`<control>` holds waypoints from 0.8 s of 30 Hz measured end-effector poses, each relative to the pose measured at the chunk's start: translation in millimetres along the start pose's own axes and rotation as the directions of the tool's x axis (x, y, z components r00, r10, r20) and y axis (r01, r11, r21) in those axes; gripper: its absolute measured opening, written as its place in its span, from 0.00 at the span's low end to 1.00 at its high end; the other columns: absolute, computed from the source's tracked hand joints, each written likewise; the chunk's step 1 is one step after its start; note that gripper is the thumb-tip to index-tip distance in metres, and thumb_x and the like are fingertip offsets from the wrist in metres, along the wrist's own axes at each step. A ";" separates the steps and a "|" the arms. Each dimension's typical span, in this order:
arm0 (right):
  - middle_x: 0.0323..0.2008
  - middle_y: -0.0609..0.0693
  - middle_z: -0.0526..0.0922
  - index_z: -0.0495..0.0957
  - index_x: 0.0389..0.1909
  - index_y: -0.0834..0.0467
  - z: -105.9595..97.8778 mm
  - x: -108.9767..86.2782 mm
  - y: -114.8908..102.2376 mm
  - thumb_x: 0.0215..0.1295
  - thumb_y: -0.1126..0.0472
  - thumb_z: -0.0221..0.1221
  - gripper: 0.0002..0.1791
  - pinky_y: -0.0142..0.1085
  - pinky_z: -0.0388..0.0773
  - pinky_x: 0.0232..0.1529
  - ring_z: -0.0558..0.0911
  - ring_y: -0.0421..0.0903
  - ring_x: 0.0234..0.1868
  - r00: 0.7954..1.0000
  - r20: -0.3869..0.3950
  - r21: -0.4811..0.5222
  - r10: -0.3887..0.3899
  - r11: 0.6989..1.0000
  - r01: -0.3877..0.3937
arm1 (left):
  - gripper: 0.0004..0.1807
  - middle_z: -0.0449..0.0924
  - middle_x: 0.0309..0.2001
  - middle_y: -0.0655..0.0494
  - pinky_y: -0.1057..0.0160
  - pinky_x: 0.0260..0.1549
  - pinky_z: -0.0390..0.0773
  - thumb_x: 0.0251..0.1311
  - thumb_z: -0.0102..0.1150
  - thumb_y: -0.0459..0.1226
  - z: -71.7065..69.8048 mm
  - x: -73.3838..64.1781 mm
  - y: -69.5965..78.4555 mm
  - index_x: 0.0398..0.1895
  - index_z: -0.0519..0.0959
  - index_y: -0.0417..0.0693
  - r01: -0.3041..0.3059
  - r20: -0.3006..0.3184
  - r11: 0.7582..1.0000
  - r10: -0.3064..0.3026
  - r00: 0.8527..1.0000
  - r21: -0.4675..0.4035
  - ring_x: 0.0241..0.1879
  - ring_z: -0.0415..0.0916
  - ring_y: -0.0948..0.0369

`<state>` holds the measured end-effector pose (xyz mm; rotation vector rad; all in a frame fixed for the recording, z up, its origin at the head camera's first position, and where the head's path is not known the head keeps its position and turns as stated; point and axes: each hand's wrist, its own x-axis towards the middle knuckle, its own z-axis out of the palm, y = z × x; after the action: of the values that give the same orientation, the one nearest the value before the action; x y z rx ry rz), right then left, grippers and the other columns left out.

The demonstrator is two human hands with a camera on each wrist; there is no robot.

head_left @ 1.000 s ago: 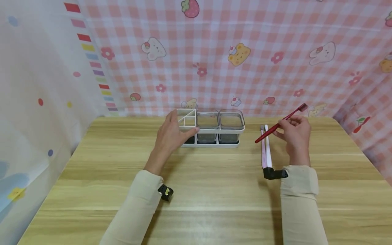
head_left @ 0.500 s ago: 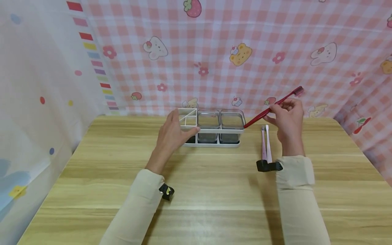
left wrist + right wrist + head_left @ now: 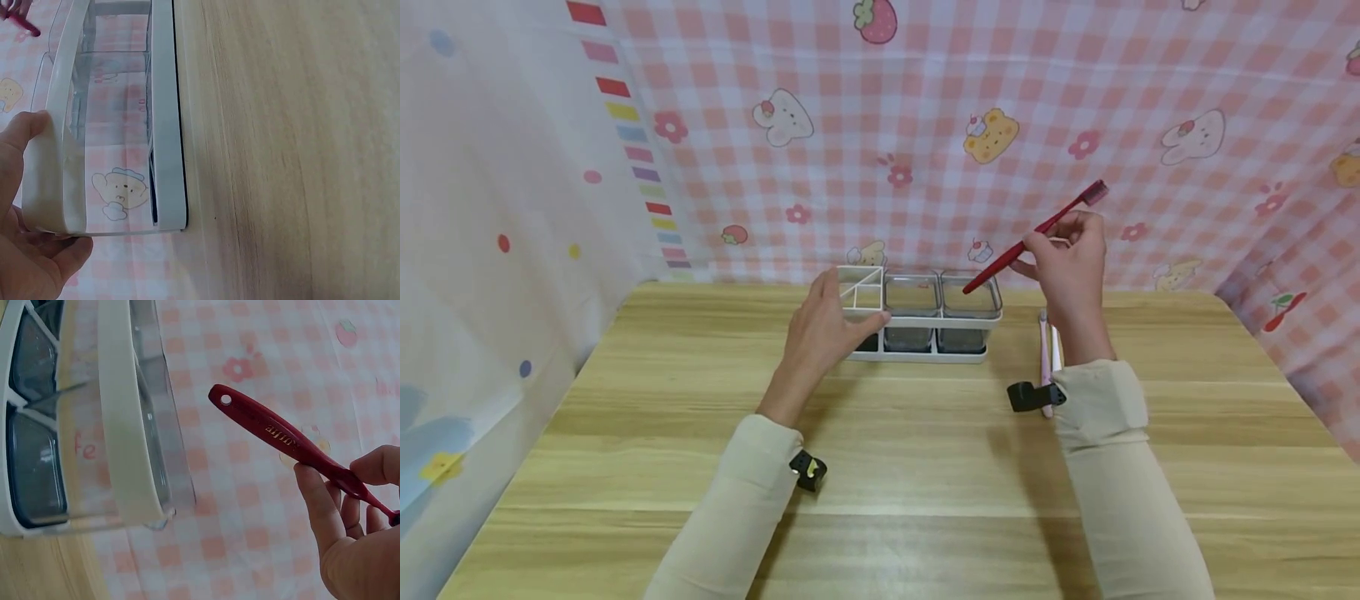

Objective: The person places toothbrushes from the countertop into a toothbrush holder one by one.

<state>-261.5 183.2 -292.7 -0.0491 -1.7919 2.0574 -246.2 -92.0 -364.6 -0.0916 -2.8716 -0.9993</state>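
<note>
In the head view a white toothbrush holder [image 3: 940, 322] with two clear cups and a divided left compartment stands near the table's back. My left hand [image 3: 817, 337] holds its left end; the thumb [image 3: 31, 125] lies on the upper band in the left wrist view. My right hand [image 3: 1072, 265] pinches a red toothbrush [image 3: 1003, 263] around its upper handle. The brush is slanted, bristle head up to the right, and its handle end overlaps the right cup [image 3: 970, 300]. In the right wrist view that end, pierced by a hole, hangs apart from the holder.
A pink toothbrush [image 3: 1045, 350] and a white toothbrush [image 3: 1056, 346] lie side by side on the wooden table [image 3: 910, 467], partly hidden by the right wrist camera [image 3: 1030, 396] and sleeve. Behind the table hangs a pink checked cloth [image 3: 887, 125].
My right hand has moved left and upward with the red toothbrush, bringing its handle end from beside the holder to over the right cup. The left hand keeps its place on the holder.
</note>
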 end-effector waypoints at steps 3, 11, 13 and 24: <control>0.41 0.53 0.68 0.61 0.44 0.56 12.2 -0.4 -0.2 0.65 0.72 0.60 0.18 0.36 0.85 0.33 0.78 0.45 0.35 0.999 0.046 0.019 -0.016 1.000 0.015 | 0.61 0.51 0.78 0.40 0.39 0.65 0.64 0.57 0.65 0.63 0.2 -0.7 -0.6 0.80 0.47 0.38 -0.002 0.001 1.000 0.002 1.000 -0.006 0.71 0.60 0.38; 0.43 0.53 0.69 0.60 0.46 0.55 39.9 -1.7 2.3 0.67 0.70 0.59 0.18 0.39 0.85 0.39 0.78 0.47 0.40 0.988 0.139 -0.125 -0.071 0.988 0.088 | 0.59 0.52 0.78 0.41 0.39 0.65 0.65 0.57 0.65 0.63 1.1 -1.3 -1.5 0.80 0.49 0.38 -0.004 -0.014 1.000 0.004 1.000 -0.007 0.70 0.62 0.39; 0.42 0.53 0.69 0.59 0.46 0.55 45.9 -1.7 2.9 0.68 0.70 0.59 0.17 0.39 0.85 0.39 0.78 0.47 0.41 0.985 0.158 -0.135 -0.073 0.986 0.095 | 0.59 0.52 0.78 0.41 0.39 0.65 0.65 0.57 0.66 0.62 0.8 -1.5 -1.2 0.80 0.50 0.38 -0.004 -0.016 1.000 0.004 1.000 -0.007 0.70 0.62 0.39; 0.44 0.55 0.70 0.60 0.50 0.59 72.4 -7.4 6.8 0.70 0.67 0.59 0.17 0.44 0.84 0.45 0.78 0.48 0.43 0.960 0.271 -0.154 -0.071 0.981 0.116 | 0.59 0.52 0.78 0.42 0.39 0.64 0.66 0.57 0.65 0.63 1.0 -1.5 1.6 0.80 0.49 0.40 0.013 -0.013 1.000 -0.013 1.000 -0.016 0.70 0.62 0.39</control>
<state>-277.6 111.9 -288.4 0.2705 -2.0815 1.9140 -244.7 -90.2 -364.5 -0.0671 -2.8570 -1.0211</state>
